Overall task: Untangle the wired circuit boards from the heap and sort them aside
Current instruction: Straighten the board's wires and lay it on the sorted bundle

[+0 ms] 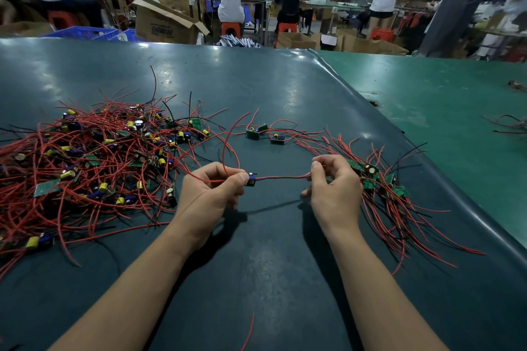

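From the head camera, an open cardboard box (165, 23) stands far beyond the hands, its contents hidden. The left hand (211, 194) pinches a small wired circuit board (251, 179) with a blue component; its red wire (282, 177) runs taut to the right hand (333, 188), which pinches the other end. Left of the left hand lies the tangled heap (94, 157). Just right of the right hand sits the sorted bundle (379, 179). Both rest on the dark green table mat (256, 80).

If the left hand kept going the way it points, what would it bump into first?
Probably the right hand. The left hand points rightward along the red wire stretched between them; nothing else lies in that gap.
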`<state>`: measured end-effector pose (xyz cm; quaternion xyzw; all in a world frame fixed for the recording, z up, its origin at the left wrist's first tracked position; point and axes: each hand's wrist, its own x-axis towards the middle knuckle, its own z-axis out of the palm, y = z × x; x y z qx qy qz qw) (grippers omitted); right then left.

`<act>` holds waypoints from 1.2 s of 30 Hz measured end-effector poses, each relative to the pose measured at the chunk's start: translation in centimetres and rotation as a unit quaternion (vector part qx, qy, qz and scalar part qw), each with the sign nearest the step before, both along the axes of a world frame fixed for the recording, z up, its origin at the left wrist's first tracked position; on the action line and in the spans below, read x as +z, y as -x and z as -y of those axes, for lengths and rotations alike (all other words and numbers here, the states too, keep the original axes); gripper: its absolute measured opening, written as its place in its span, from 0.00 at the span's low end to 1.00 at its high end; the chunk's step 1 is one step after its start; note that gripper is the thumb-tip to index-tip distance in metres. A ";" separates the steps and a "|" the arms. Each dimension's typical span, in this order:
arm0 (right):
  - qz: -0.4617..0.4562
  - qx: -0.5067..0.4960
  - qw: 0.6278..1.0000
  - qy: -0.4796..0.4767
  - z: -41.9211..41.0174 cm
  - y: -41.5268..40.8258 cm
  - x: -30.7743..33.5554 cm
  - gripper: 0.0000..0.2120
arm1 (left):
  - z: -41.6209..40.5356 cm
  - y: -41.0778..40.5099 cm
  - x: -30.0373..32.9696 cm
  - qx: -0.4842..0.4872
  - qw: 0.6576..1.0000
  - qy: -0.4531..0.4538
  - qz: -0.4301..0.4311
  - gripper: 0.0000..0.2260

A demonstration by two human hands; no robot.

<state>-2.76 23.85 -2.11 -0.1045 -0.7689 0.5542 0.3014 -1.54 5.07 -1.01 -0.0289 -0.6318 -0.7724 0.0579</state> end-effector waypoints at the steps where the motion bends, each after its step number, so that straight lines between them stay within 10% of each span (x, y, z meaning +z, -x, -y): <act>1: 0.000 -0.006 0.999 -0.034 0.0 0.0 -0.1 0.05 | 0.0 0.0 0.0 0.003 1.000 -0.002 0.000 0.06; 5: 0.020 -0.017 0.996 -0.086 0.0 -0.1 -0.3 0.05 | -0.1 -0.2 -0.1 -0.017 1.000 0.010 -0.014 0.02; 13: 0.067 0.107 0.974 0.189 0.5 -0.4 0.7 0.05 | 0.2 -0.1 0.1 -0.007 0.998 0.018 -0.053 0.11; 19: 0.129 0.147 0.979 -0.062 1.2 -0.8 0.4 0.07 | 0.7 0.3 1.2 -0.044 0.966 -0.252 0.047 0.07; 23: 0.110 0.190 0.976 0.010 1.5 -1.3 1.1 0.17 | 1.9 0.3 2.0 -0.080 0.932 -0.343 0.087 0.09; 28: 0.145 0.366 0.894 0.214 2.8 -2.2 1.8 0.12 | 0.0 -0.7 1.3 -0.148 0.973 -0.150 0.097 0.09; 36: 0.139 0.357 0.885 0.265 2.4 -2.3 2.1 0.05 | -0.4 -1.2 0.2 -0.212 0.975 0.021 0.065 0.09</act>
